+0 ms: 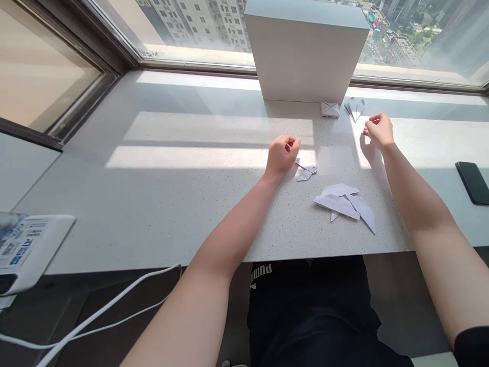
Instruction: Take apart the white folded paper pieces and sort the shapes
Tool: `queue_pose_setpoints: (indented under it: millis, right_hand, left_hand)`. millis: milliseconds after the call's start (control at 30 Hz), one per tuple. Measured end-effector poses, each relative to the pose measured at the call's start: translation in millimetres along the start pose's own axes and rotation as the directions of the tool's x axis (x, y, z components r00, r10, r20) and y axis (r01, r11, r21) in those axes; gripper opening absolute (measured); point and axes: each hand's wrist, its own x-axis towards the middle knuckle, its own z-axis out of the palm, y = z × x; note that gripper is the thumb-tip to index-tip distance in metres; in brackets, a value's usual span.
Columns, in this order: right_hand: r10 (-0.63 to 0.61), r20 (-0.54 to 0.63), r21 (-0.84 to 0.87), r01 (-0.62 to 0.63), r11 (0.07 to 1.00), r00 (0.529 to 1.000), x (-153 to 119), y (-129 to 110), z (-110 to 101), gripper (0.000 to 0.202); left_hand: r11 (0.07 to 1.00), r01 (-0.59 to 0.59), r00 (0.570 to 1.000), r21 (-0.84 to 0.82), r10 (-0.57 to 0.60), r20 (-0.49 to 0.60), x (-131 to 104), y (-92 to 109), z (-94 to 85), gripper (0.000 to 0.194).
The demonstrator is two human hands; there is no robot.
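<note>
My left hand is over the middle of the counter, its fingers curled closed. Just beside it lies a small folded white paper piece; I cannot tell whether the hand touches it or holds anything. Farther right, my right hand is closed, thumb and fingertips drawn together, with nothing visible between them. A fan-shaped folded paper piece lies just left of its fingertips. Next to that is a compact folded paper block with crossing creases. Nearer to me, several folded paper pieces overlap in a loose pile.
A large white box-like block stands at the back against the window. On the right of the speckled counter lies a black phone. A white labelled device sits at the left edge, and white cables hang below.
</note>
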Motion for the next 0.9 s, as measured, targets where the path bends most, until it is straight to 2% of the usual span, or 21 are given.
queue_pose_setpoints:
  millis: [33, 67, 133, 200, 267, 367, 433, 633, 733, 900]
  right_hand:
    - [0.087, 0.004, 0.057, -0.087, 0.995, 0.996, -15.7, -3.9, -3.9, 0.03]
    - [0.114, 0.028, 0.098, -0.117, 0.988, 0.993, -32.7, -9.0, -8.7, 0.031]
    - [0.074, 0.111, 0.117, -0.087, 0.989, 0.991, -68.6, -22.0, -20.9, 0.031]
    - [0.039, 0.267, 0.07, -0.059, 0.996, 0.963, -102.1, -36.9, -35.6, 0.038]
    - [-0.009, 0.446, 0.022, -0.002, 1.0, 0.895, -128.3, -51.5, -50.2, 0.045]
    - [-0.089, 0.651, 0.017, 0.103, 0.995, 0.754, -151.1, -69.6, -66.0, 0.06]
    - [-0.104, 0.722, 0.001, 0.149, 0.989, 0.684, -158.7, -78.2, -70.5, 0.069]
    - [-0.044, 0.822, -0.127, 0.258, 0.958, 0.568, -183.9, -92.3, -64.5, 0.093]
    - [-0.041, 0.822, -0.159, 0.299, 0.941, 0.567, -201.7, -97.6, -56.8, 0.103]
    - [-0.055, 0.795, -0.137, 0.266, 0.954, 0.605, -213.1, -105.3, -33.8, 0.089]
  left_hand:
    - [1.0, 0.003, 1.0, 0.004, -0.003, -0.001, 0.4, 0.1, -0.1, 0.035]
    - [1.0, 0.006, 1.0, 0.008, -0.006, -0.002, 0.7, 0.2, -0.1, 0.035]
    - [1.0, 0.004, 1.0, 0.016, -0.004, 0.003, 1.2, 0.2, -0.3, 0.035]
    - [1.0, -0.008, 1.0, 0.03, 0.007, 0.015, 1.4, -0.2, -0.7, 0.033]
    - [0.998, -0.032, 0.999, 0.049, 0.03, 0.028, 1.3, -1.3, -1.3, 0.031]
    - [0.995, -0.08, 0.996, 0.063, 0.076, 0.054, 1.0, -4.4, -2.4, 0.027]
    - [0.993, -0.103, 0.993, 0.066, 0.098, 0.069, 0.7, -6.9, -3.1, 0.025]
    - [0.991, -0.122, 0.99, 0.057, 0.117, 0.074, -0.5, -8.5, -5.3, 0.02]
    - [0.991, -0.111, 0.991, 0.068, 0.106, 0.078, -1.4, -5.6, -6.9, 0.021]
    - [0.992, -0.111, 0.99, 0.063, 0.105, 0.092, -2.4, -3.4, -8.3, 0.023]
